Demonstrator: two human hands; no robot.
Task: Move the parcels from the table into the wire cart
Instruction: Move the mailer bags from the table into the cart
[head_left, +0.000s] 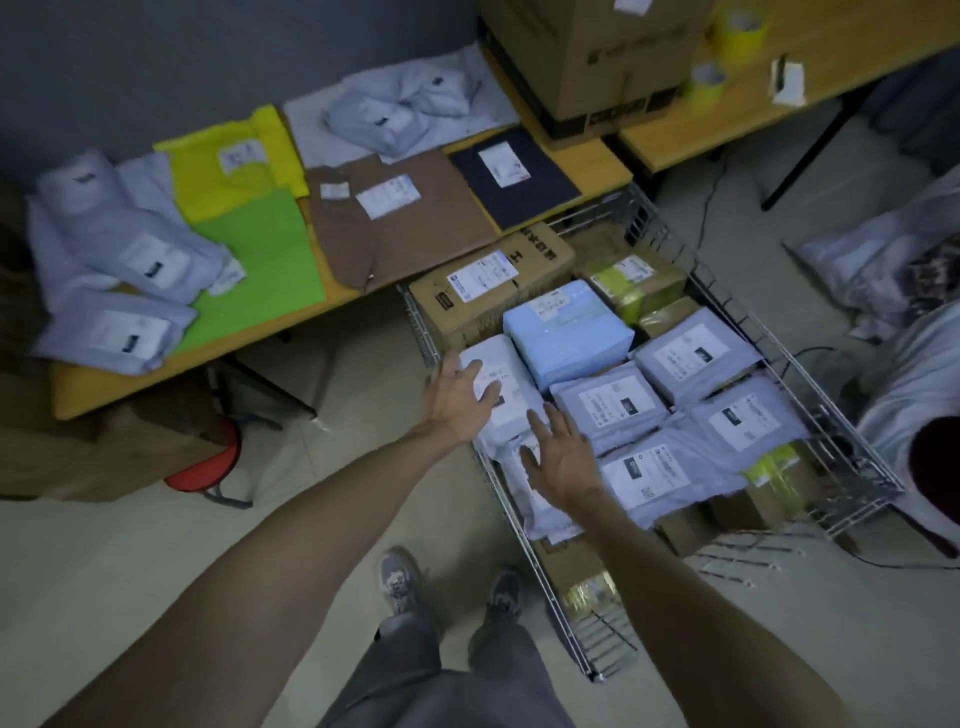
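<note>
Neither hand grips anything: the left hand (457, 402) lies flat, fingers straight, on a white bag (515, 413) inside the cart (860, 460), mid-frame, and the right hand (563, 460) is spread just beside it. The grey bags (132, 249) on the table (98, 387), upper left, look light, floppy and slick; pinching both ends should work best.

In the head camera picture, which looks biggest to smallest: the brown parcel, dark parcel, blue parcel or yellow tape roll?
1. brown parcel, on the table
2. dark parcel and blue parcel look alike; the blue one is nearer, so no ranking
3. yellow tape roll, smallest, though farthest away
</note>
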